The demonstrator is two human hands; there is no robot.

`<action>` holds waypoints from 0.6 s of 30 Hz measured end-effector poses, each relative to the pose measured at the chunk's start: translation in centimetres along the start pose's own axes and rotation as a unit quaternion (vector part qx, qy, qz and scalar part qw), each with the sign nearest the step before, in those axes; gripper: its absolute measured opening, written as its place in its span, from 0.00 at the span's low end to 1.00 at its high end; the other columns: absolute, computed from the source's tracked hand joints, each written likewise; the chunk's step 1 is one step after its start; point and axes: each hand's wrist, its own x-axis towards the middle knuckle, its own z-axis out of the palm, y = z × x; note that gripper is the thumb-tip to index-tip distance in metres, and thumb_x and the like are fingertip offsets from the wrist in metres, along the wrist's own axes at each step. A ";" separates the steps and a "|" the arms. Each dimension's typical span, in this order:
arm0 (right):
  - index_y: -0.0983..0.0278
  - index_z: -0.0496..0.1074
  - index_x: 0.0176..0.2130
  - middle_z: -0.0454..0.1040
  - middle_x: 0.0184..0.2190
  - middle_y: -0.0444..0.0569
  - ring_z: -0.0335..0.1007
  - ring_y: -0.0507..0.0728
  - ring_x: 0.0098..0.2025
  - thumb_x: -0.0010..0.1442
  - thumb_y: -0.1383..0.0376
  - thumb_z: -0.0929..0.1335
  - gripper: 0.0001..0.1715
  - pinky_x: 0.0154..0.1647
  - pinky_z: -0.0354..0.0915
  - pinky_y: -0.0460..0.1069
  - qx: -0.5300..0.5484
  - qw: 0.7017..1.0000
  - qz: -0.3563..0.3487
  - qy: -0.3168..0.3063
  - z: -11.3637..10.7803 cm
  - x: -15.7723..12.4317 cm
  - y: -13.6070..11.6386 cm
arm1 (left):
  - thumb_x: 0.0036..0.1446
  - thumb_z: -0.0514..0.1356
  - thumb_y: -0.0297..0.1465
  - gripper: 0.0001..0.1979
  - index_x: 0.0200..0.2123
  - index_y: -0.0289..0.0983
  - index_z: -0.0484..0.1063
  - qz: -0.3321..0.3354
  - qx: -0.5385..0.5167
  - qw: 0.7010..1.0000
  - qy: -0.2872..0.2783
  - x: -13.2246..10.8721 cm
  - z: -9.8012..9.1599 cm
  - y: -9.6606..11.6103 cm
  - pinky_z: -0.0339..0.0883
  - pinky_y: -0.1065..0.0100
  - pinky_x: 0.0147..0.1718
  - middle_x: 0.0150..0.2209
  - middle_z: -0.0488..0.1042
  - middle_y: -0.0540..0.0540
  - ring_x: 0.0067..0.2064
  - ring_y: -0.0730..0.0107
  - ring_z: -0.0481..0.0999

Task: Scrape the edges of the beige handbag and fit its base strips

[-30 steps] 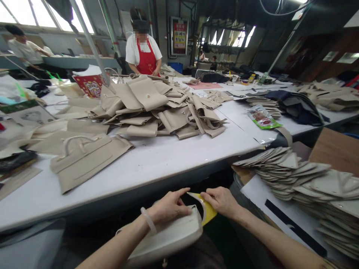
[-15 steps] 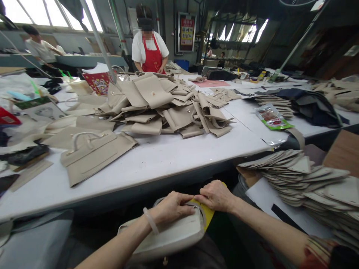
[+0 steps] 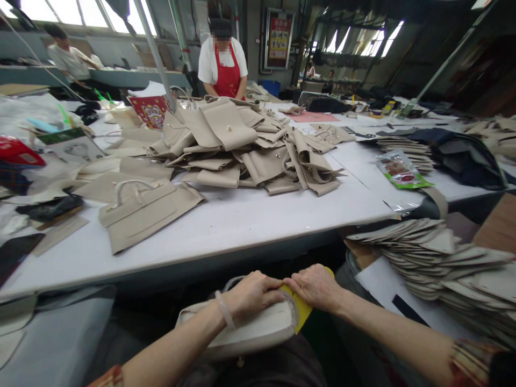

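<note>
A cream handbag [image 3: 262,328] lies across my lap below the table edge. My left hand [image 3: 256,290] is closed over its top, with the fingers near the bag's right end and a pale bangle on the wrist. Against that end sits a yellow sheet [image 3: 305,317], partly curved around it. My right hand [image 3: 316,287] pinches the sheet's upper edge, its thumb side meeting my left fingertips. Both hands hide part of the bag's top, so a small part between them cannot be made out.
Beige bag pieces [image 3: 226,129] are heaped on the white table [image 3: 242,226], with a handled beige bag [image 3: 151,212] at left. Stacked cream panels [image 3: 439,263] stand to my right. Across the table is a person in a red apron [image 3: 228,75].
The view has swung slightly left, so the table's contents sit further right. More of my left sleeve shows. Both hands keep nearly the same hold on the bag and yellow sheet.
</note>
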 end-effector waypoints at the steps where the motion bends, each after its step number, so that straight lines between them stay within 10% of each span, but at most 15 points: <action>1: 0.61 0.75 0.29 0.79 0.27 0.49 0.75 0.58 0.29 0.73 0.52 0.53 0.33 0.27 0.48 0.49 0.001 1.000 0.013 -0.004 0.0 -0.3 -0.4 | 0.64 0.56 0.42 0.16 0.40 0.41 0.80 0.008 0.008 1.000 0.001 -0.1 0.0 0.0 0.50 0.70 0.25 0.27 0.76 0.50 0.25 0.72 0.67; 10: 0.60 0.75 0.35 0.78 0.28 0.51 0.76 0.61 0.30 0.73 0.58 0.51 0.31 0.27 0.58 0.50 -0.013 0.998 0.068 -0.001 1.2 -1.8 -3.5 | 0.59 0.57 0.51 0.19 0.48 0.52 0.78 -0.023 -0.048 0.999 0.007 -1.1 -1.3 -0.7 0.61 0.64 0.38 0.41 0.81 0.47 0.40 0.54 0.77; 15: 0.57 0.77 0.31 0.79 0.30 0.48 0.76 0.58 0.32 0.72 0.51 0.50 0.35 0.29 0.63 0.49 0.149 0.982 0.104 0.059 2.1 -1.6 -1.9 | 0.59 0.51 0.58 0.31 0.47 0.41 0.77 -0.172 -0.156 0.964 0.132 -8.4 -5.2 -7.9 0.65 0.61 0.45 0.45 0.79 0.42 0.45 0.54 0.76; 18: 0.56 0.76 0.29 0.79 0.29 0.48 0.75 0.60 0.32 0.70 0.44 0.49 0.39 0.30 0.62 0.50 0.189 0.969 0.145 0.073 1.8 -0.1 -1.9 | 0.51 0.52 0.65 0.42 0.43 0.31 0.75 -0.280 -0.254 0.912 0.158 -13.8 -3.5 -11.9 0.68 0.60 0.32 0.33 0.78 0.37 0.32 0.53 0.78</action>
